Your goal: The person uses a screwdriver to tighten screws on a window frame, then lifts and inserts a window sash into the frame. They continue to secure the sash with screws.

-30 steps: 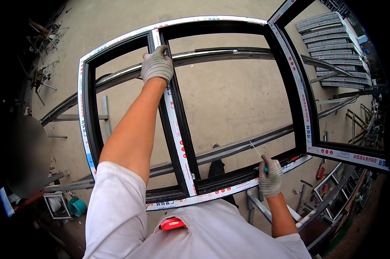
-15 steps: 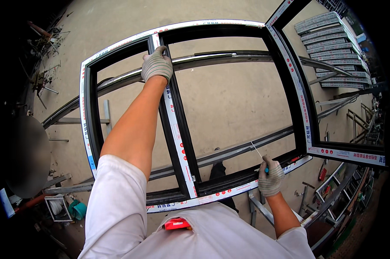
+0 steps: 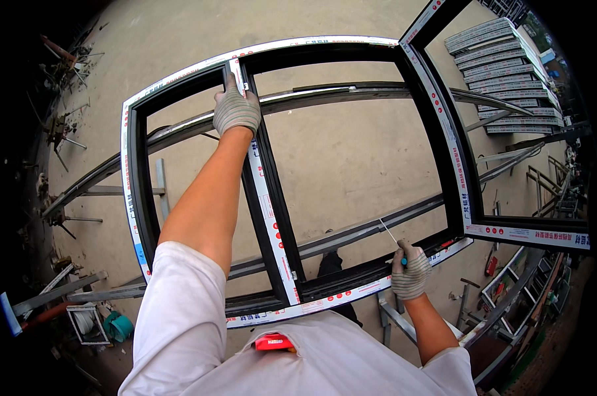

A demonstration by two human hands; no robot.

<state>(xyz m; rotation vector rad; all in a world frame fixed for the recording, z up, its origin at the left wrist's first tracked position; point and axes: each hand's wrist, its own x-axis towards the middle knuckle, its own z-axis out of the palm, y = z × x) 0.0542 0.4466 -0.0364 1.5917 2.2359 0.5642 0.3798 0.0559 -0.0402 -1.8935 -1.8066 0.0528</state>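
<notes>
A black window frame (image 3: pixel 268 191) with white printed protective film lies across metal rails in front of me. My left hand (image 3: pixel 237 112), in a striped pale glove, is at the upper end of its middle bar. One finger stretches up along the bar; the others curl against it, partly hidden. Beside that finger sits a small light-coloured piece (image 3: pixel 245 86) on the bar. My right hand (image 3: pixel 411 270), gloved too, is closed round a screwdriver (image 3: pixel 389 231) at the frame's near right edge. Its thin shaft points up and left, and a teal handle end shows at the palm.
An opened sash (image 3: pixel 466 185) stands out from the frame's right side. Support rails (image 3: pixel 338 96) run beneath. Stacked film-wrapped profiles (image 3: pixel 503 72) lie at far right, a metal rack (image 3: pixel 509 284) at near right. At lower left are a teal roll (image 3: pixel 118 326) and metal bars (image 3: pixel 61 294).
My left hand has shifted slightly down the middle bar, and one finger now stretches upward. My right hand still holds the screwdriver in nearly the same place. The view has shifted slightly.
</notes>
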